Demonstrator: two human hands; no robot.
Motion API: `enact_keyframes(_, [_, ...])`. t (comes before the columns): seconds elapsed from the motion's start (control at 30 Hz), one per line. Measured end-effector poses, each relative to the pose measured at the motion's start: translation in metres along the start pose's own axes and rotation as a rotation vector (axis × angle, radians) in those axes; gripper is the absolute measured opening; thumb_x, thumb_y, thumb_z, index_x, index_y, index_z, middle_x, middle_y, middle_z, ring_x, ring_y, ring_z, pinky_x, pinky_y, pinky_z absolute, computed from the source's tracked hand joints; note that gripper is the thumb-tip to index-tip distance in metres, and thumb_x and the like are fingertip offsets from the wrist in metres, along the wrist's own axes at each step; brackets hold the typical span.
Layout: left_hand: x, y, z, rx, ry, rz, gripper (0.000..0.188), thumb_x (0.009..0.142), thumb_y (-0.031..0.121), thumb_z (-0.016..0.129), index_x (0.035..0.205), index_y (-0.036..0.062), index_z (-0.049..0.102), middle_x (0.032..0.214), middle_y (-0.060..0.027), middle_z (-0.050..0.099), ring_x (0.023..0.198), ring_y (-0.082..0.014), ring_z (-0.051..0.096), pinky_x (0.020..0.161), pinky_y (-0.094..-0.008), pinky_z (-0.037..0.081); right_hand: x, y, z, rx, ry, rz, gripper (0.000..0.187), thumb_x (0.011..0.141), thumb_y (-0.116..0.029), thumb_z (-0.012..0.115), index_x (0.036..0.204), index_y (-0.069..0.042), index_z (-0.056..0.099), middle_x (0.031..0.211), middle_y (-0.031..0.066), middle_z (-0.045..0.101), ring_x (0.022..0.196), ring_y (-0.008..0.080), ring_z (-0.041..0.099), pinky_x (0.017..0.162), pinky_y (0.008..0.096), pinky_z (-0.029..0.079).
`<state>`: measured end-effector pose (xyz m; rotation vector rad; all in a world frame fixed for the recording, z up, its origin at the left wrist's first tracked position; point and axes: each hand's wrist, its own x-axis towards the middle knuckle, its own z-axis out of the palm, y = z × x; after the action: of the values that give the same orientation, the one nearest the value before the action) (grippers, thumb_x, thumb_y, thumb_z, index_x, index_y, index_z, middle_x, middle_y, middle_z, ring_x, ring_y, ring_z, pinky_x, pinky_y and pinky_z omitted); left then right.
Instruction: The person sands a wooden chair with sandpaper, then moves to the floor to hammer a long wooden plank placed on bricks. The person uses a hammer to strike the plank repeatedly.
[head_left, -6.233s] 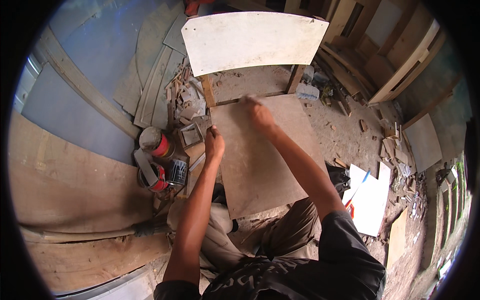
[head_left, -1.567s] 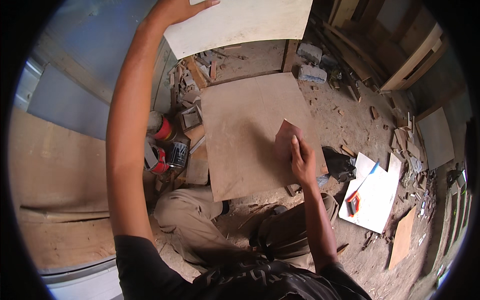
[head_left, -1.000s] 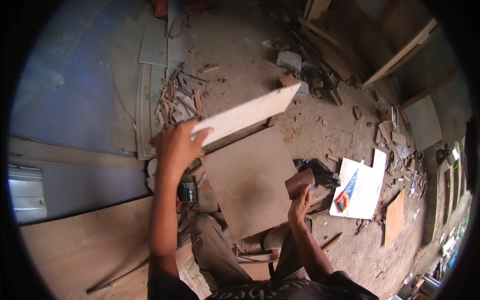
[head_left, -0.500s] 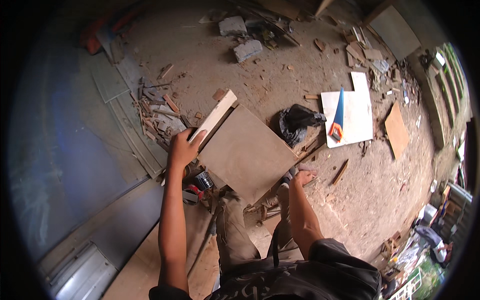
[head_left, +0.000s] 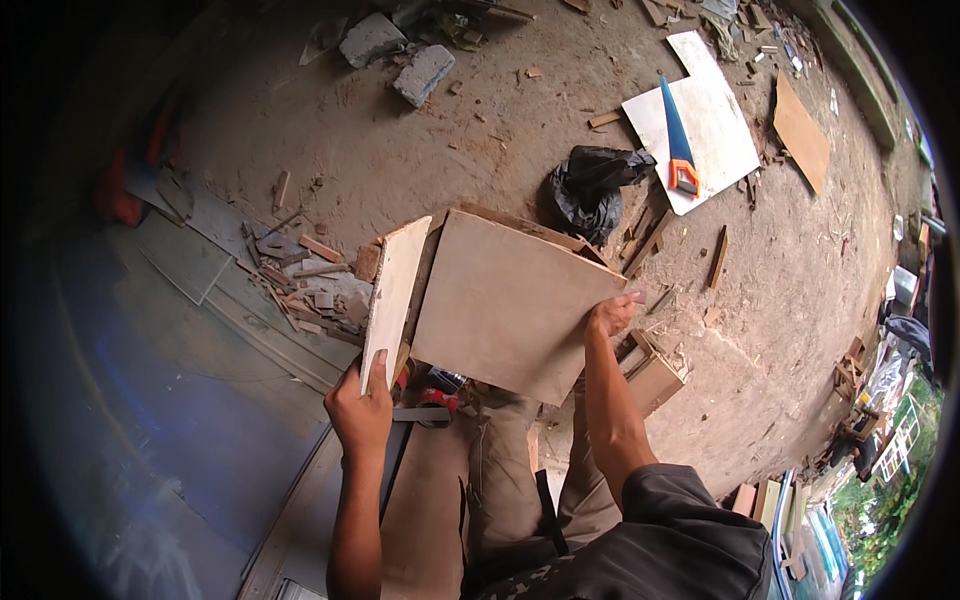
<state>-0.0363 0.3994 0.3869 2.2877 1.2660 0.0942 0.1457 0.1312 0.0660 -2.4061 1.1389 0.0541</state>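
A brown square wood panel (head_left: 510, 300) lies in front of my legs, with thin wooden sides showing under its far edge. My left hand (head_left: 362, 408) grips the near end of a pale wooden board (head_left: 398, 285), thumb on its face. This board stands tilted along the panel's left side, a dark gap between them. At the panel's right edge my right hand (head_left: 610, 318) is closed around the rim, its fingers partly hidden. By my left hand, under the panel's near edge, are a small tin (head_left: 446, 379) and a red round object (head_left: 436, 402).
A handsaw (head_left: 677, 135) with blue blade and orange handle rests on a white board (head_left: 725, 135). Near it lies a black plastic bag (head_left: 590, 190). Wood scraps (head_left: 300, 275) are piled at left, and concrete blocks (head_left: 424, 75) sit at the far side.
My view has shifted. The panel has turned, and the pale board stands more upright with its face showing. My right hand has moved up onto the panel's right edge.
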Motion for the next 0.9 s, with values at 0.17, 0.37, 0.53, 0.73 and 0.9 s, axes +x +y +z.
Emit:
enact_keyframes(0.17, [-0.004, -0.007, -0.006, 0.031, 0.012, 0.036, 0.029, 0.092, 0.02, 0.063, 0.087, -0.0076, 0.067, 0.071, -0.0241, 0.065, 0.064, -0.0379, 0.066, 0.057, -0.0409, 0.049, -0.002, 0.003, -0.012, 0.007, -0.081, -0.007, 0.07, 0.098, -0.055, 0.028, 0.099, 0.004, 0.066, 0.099, 0.0306, 0.064, 0.095, 0.0489, 0.059, 0.086, 0.052, 0.045])
enact_keyframes(0.37, [0.005, -0.002, -0.003, 0.008, 0.004, 0.098, 0.03, 0.093, 0.025, 0.061, 0.087, -0.0038, 0.068, 0.073, -0.0252, 0.064, 0.069, -0.0444, 0.063, 0.06, -0.0465, 0.049, 0.027, 0.025, 0.012, 0.074, -0.081, -0.058, 0.065, 0.099, -0.051, 0.032, 0.096, 0.004, 0.065, 0.095, 0.0307, 0.064, 0.089, 0.0479, 0.06, 0.082, 0.0505, 0.046])
enact_keyframes(0.53, [-0.006, -0.001, -0.015, 0.113, -0.064, 0.225, 0.036, 0.093, 0.026, 0.06, 0.072, -0.0038, 0.06, 0.063, -0.0288, 0.056, 0.064, -0.049, 0.057, 0.054, -0.0529, 0.042, 0.005, 0.018, -0.06, 0.511, -0.419, -0.069, 0.057, 0.102, -0.043, 0.036, 0.088, 0.005, 0.062, 0.082, 0.0231, 0.065, 0.077, 0.0364, 0.062, 0.073, 0.0456, 0.046])
enact_keyframes(0.73, [-0.105, 0.119, 0.014, 0.09, -0.149, 0.444, 0.027, 0.091, 0.026, 0.059, 0.078, 0.0023, 0.062, 0.065, -0.0263, 0.061, 0.064, -0.0454, 0.063, 0.056, -0.0526, 0.05, -0.064, -0.061, -0.291, 0.845, -0.943, 0.049, 0.053, 0.102, -0.048, 0.04, 0.101, 0.0, 0.062, 0.089, 0.0076, 0.066, 0.076, 0.0155, 0.065, 0.068, 0.0301, 0.052])
enact_keyframes(0.9, [-0.122, 0.203, 0.005, 0.104, -0.131, 0.634, 0.022, 0.09, 0.021, 0.06, 0.079, 0.0022, 0.064, 0.066, -0.025, 0.063, 0.065, -0.044, 0.064, 0.056, -0.0515, 0.051, -0.031, -0.032, -0.376, 0.968, -0.981, -0.127, 0.049, 0.101, -0.048, 0.041, 0.1, -0.003, 0.061, 0.086, 0.0074, 0.066, 0.076, 0.0181, 0.065, 0.071, 0.0312, 0.053])
